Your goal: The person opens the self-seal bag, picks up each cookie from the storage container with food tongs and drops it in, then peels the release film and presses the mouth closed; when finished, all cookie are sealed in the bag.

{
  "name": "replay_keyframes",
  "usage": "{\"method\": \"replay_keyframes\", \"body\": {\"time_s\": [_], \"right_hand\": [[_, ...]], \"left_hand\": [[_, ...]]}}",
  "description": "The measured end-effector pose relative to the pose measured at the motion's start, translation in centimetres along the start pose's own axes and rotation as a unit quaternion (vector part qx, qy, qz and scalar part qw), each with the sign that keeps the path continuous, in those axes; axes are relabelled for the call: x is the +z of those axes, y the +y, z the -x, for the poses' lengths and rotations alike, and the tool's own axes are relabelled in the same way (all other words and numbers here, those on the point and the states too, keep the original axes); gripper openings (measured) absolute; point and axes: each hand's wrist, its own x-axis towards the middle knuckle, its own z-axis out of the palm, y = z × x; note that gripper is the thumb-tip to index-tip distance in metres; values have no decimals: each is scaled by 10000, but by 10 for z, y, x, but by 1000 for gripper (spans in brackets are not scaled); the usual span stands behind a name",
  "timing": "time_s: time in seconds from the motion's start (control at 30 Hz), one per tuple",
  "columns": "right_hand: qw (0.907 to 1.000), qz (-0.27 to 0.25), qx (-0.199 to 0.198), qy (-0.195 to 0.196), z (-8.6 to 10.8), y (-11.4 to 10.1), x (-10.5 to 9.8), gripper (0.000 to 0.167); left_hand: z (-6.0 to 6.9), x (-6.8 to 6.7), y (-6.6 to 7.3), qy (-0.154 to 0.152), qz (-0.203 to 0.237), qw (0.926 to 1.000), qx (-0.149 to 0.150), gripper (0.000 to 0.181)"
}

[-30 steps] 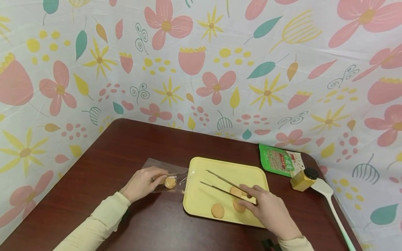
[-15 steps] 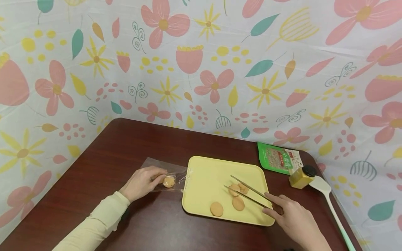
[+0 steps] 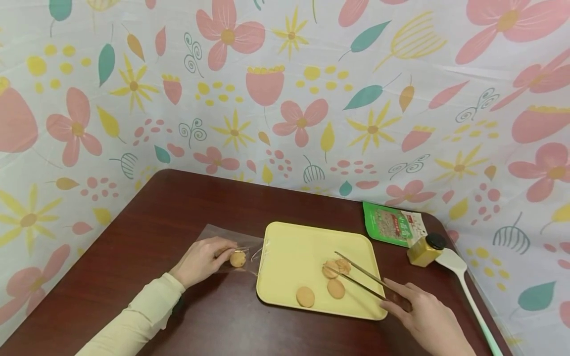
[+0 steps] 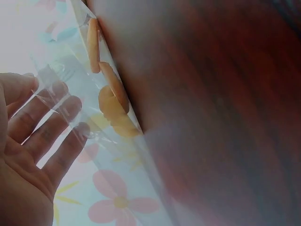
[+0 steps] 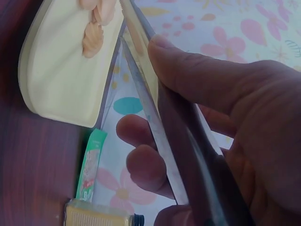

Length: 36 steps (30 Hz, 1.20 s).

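Note:
My left hand (image 3: 204, 259) pinches the upper edge of a clear plastic bag (image 3: 216, 234) left of the yellow tray (image 3: 289, 237). Several round biscuits lie inside the bag; one biscuit (image 3: 238, 258) shows past my fingertips, and more biscuits (image 4: 113, 103) appear in the left wrist view. In my right hand (image 3: 423, 311) I grip metal tongs (image 3: 362, 277), their two arms spread apart over the tray's right part. The tips reach a small cluster of biscuits (image 3: 331, 269). Two flat biscuits (image 3: 305, 296) lie nearer the tray's front edge.
A green food packet (image 3: 392, 224) lies behind the tray at the right. Beside it are a yellow jar with a black cap (image 3: 423, 250) and a white spatula (image 3: 463, 274). The brown table (image 3: 200, 198) meets a floral cloth (image 3: 294, 163) at the back.
My right hand has drawn the tongs rightward and toward me, from over the tray's middle to the biscuit cluster at its right. My left hand stays at the bag.

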Motion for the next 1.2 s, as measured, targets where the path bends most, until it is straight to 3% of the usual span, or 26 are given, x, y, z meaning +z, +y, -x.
{"method": "replay_keyframes", "body": {"time_s": [0.73,1.0,1.2], "right_hand": [[9997,15,224,-118,3,7,-3,65],[9997,37,215,-65,7,10,-5,61],[9980,25,408,-483,5,15,-7,73]], "left_hand": [[0,1,-1,69,-290,9995,54,13],[0,2,-1,98,-266,9996,75,13],[0,1,-1,79,-256,9996,6,11]]}}
